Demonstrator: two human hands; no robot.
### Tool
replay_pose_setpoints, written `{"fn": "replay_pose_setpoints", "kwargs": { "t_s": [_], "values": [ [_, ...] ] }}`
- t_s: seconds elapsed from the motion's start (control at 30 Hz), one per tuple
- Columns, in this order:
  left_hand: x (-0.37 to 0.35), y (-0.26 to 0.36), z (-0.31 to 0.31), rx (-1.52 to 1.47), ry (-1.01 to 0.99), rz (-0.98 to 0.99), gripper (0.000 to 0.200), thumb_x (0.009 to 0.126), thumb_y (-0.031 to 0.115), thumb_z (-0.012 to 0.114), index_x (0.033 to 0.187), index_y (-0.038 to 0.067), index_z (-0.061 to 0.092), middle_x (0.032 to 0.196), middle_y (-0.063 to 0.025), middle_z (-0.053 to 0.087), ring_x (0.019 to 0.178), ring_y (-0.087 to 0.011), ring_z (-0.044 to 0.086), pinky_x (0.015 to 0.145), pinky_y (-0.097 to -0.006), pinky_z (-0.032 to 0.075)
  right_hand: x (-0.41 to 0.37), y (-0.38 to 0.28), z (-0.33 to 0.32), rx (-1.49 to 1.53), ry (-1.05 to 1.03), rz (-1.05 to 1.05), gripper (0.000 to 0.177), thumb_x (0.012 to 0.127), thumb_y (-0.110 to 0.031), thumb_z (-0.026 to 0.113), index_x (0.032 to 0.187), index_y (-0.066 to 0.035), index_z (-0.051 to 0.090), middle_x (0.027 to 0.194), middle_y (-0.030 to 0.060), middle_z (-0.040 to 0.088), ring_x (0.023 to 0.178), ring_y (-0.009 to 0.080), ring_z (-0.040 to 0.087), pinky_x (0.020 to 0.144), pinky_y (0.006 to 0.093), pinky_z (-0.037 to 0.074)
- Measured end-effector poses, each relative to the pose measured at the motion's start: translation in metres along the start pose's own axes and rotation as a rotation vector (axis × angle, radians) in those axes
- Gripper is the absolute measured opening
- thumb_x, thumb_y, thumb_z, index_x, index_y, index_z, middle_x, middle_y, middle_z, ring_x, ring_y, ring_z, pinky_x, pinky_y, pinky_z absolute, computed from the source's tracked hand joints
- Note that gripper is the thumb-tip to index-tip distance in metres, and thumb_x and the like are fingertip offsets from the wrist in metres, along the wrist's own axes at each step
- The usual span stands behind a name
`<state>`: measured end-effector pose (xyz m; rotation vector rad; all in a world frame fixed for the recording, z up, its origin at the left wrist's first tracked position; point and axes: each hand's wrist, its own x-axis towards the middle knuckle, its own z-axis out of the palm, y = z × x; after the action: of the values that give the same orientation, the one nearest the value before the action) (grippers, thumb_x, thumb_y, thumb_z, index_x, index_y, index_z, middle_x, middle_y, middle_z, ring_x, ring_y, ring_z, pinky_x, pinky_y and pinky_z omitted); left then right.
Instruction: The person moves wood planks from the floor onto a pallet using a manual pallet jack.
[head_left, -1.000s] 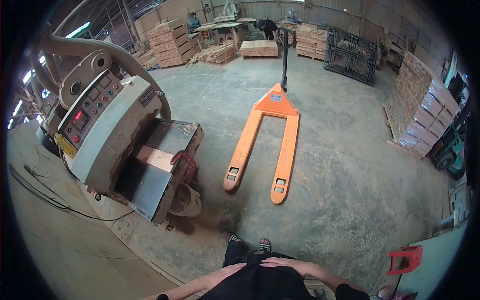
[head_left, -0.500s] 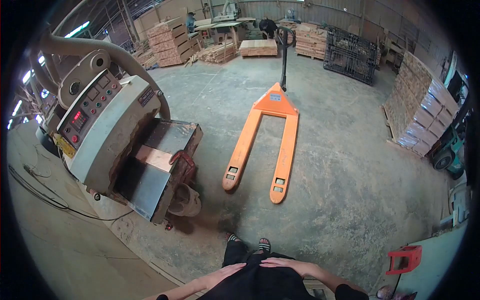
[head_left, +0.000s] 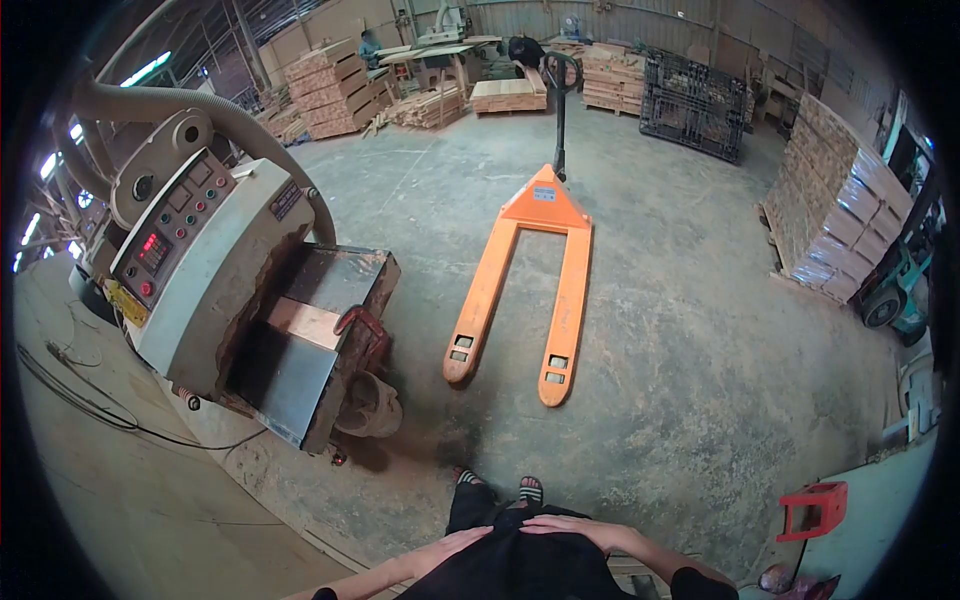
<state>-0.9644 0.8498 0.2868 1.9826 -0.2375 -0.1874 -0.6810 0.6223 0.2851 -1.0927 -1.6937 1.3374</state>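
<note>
My left hand (head_left: 452,544) lies flat against the dark clothing (head_left: 515,560) at my front, fingers stretched out and nothing in them. Opposite it, my right hand (head_left: 572,529) rests on the same clothing, also flat and empty. Both sets of fingertips point inward and are a little apart. Beyond my striped sandals (head_left: 530,490) stands an orange pallet jack (head_left: 545,207), its two forks toward me and its black handle (head_left: 561,130) upright. Neither hand touches it.
On the left stands a woodworking machine (head_left: 222,262) with a lit red display and a bucket (head_left: 370,405) beside it. Wrapped wood (head_left: 835,200) and a red stool (head_left: 815,510) are at right. Timber stacks (head_left: 325,90), black pallets (head_left: 695,105) and a bending person (head_left: 525,50) are farther back.
The view has shifted slightly, so the background sits a little further left and higher. My hands stay where they were on my clothing, and the pallet jack has not moved on the floor.
</note>
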Motion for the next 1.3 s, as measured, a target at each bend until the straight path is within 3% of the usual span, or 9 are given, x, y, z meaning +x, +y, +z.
{"fn": "replay_pose_setpoints", "kwargs": {
  "t_s": [0.2,0.53,0.63,0.73,0.93,1.3],
  "values": [
    [0.005,0.019,-0.011,0.005,0.021,0.000,0.077,0.097,0.032,0.052,0.156,-0.002,0.016,0.163,-0.0196,0.019,0.151,-0.0310,0.022,0.122,-0.0415,0.022,0.002,-0.006,-0.004,0.018,0.007,-0.007,0.088,0.087,-0.040,0.070,0.158,-0.016,0.025,0.161,0.0163,0.025,0.147,0.0324,0.028,0.120,0.0443,0.024],
    [0.002,-0.003,0.001,-0.008,-0.001,-0.027,0.077,0.097,0.034,0.052,0.155,-0.002,0.016,0.163,-0.0199,0.019,0.151,-0.0313,0.022,0.122,-0.0420,0.022,0.000,-0.010,-0.008,0.037,0.020,0.002,0.088,0.087,-0.039,0.071,0.158,-0.015,0.025,0.162,0.0156,0.024,0.148,0.0319,0.027,0.121,0.0446,0.023],
    [0.006,0.009,-0.009,-0.075,-0.063,-0.167,0.077,0.097,0.034,0.051,0.155,-0.002,0.017,0.162,-0.0203,0.020,0.151,-0.0317,0.022,0.122,-0.0421,0.022,0.003,-0.001,-0.005,0.027,0.004,-0.003,0.087,0.087,-0.040,0.070,0.158,-0.015,0.025,0.162,0.0157,0.024,0.149,0.0318,0.026,0.121,0.0444,0.023],
    [0.005,-0.001,-0.003,-0.005,0.001,-0.007,0.077,0.097,0.035,0.051,0.155,-0.003,0.018,0.162,-0.0207,0.020,0.150,-0.0321,0.022,0.122,-0.0422,0.022,0.002,0.001,-0.004,0.006,0.007,0.003,0.087,0.088,-0.040,0.069,0.158,-0.015,0.024,0.162,0.0157,0.024,0.149,0.0315,0.027,0.121,0.0448,0.023],
    [0.008,0.005,-0.019,0.009,-0.009,0.091,0.077,0.096,0.035,0.052,0.155,-0.003,0.018,0.162,-0.0213,0.020,0.150,-0.0324,0.023,0.122,-0.0422,0.022,0.004,-0.001,-0.006,0.039,0.004,0.006,0.083,0.090,-0.038,0.067,0.158,-0.015,0.025,0.162,0.0152,0.024,0.149,0.0309,0.026,0.121,0.0454,0.022],
    [-0.001,-0.012,-0.002,0.023,0.000,-0.004,0.077,0.096,0.034,0.052,0.155,-0.003,0.019,0.162,-0.0218,0.020,0.150,-0.0323,0.023,0.122,-0.0424,0.022,0.007,0.004,-0.005,0.017,0.008,-0.011,0.084,0.089,-0.038,0.067,0.158,-0.014,0.026,0.162,0.0145,0.026,0.148,0.0306,0.027,0.121,0.0452,0.023]
  ]
}}
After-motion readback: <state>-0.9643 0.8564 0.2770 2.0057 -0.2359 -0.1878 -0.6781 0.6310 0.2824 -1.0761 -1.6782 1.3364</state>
